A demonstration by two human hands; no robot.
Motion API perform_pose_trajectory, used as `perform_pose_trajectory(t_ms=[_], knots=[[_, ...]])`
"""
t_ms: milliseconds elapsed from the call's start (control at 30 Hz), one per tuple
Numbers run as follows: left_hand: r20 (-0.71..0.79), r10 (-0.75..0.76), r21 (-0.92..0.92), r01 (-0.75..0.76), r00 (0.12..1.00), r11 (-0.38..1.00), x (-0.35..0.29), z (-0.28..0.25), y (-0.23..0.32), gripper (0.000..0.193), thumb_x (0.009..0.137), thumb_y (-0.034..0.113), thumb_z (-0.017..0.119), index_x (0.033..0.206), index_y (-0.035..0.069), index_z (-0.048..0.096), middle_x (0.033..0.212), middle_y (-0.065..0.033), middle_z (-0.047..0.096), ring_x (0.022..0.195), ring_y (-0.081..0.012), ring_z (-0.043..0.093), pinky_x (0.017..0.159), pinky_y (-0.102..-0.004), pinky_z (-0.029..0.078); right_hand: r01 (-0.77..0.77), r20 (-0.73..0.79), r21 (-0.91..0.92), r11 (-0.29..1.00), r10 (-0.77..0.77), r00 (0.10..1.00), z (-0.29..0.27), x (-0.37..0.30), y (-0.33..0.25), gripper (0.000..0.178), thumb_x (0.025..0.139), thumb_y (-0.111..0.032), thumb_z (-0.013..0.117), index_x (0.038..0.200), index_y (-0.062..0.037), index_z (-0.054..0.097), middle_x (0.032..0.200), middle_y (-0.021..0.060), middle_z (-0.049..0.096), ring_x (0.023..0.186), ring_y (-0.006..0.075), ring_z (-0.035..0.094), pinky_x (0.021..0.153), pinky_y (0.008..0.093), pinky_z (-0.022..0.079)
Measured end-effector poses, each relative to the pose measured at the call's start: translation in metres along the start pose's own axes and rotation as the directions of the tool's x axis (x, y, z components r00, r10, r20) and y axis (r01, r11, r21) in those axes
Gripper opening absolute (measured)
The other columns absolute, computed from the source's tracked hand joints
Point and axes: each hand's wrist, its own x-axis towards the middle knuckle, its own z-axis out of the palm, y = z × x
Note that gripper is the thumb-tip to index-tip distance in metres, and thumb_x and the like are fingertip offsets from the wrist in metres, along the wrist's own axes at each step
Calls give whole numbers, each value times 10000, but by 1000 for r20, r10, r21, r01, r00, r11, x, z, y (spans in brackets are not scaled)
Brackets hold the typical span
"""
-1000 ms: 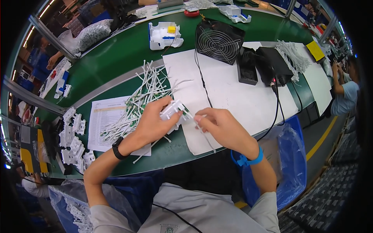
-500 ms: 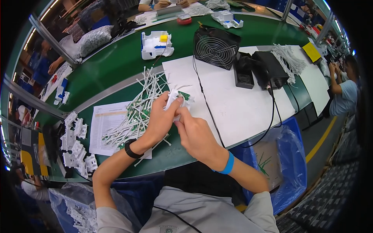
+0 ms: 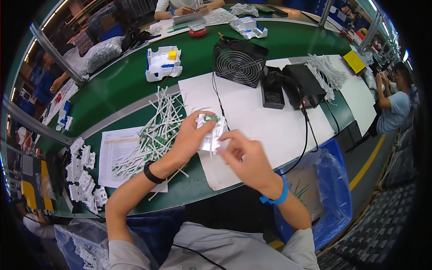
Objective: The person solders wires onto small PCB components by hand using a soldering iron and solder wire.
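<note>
Over the edge of the white sheet, my left hand is closed on a white plastic housing. A small green circuit board sits at its upper end, under my left thumb. Beside the housing's lower right edge is my right hand, its fingers bent and smeared by motion. Whether the fingertips grip anything there is unclear. A thin white strand, perhaps a cable, hangs at the housing's lower end. Left of my hands lies a heap of white cables with green boards, partly on a printed paper sheet.
White housings are piled at the left. A black fan, a black box with leads and a white cable bundle stand beyond. A white-and-blue tray rests on the green belt. A blue bin is at the lower right.
My right hand has moved right and down from the housing's top to its lower edge. More of the housing shows in my left hand. The whole view has shifted slightly.
</note>
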Motion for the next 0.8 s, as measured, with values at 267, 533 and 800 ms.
perform_pose_trajectory(t_ms=[267,533,800], knots=[[198,-257,242,207,946,948,-16,-11,17,544,919,54,620,1412,25,392,917,-61,634,758,-102,635,622,-229,503,-63,-573,72,995,93,814,-98,57,84,256,959,-130,674,1140,-5,545,714,-10,557,583,61,495,523,228,378],[178,-189,324,124,966,938,-21,-34,20,512,916,84,664,1350,23,400,926,-89,649,753,-122,611,652,-265,478,-112,-586,-411,905,-168,793,-127,103,99,123,936,-96,679,1007,-28,605,693,74,608,623,166,562,612,319,477],[127,-1,169,-21,992,985,-3,-23,40,468,889,63,710,1342,25,598,1094,-150,725,908,-145,696,782,-259,539,-55,-696,-327,943,-202,689,-135,94,94,133,878,-52,691,976,-16,610,712,18,590,640,89,532,596,267,449]])
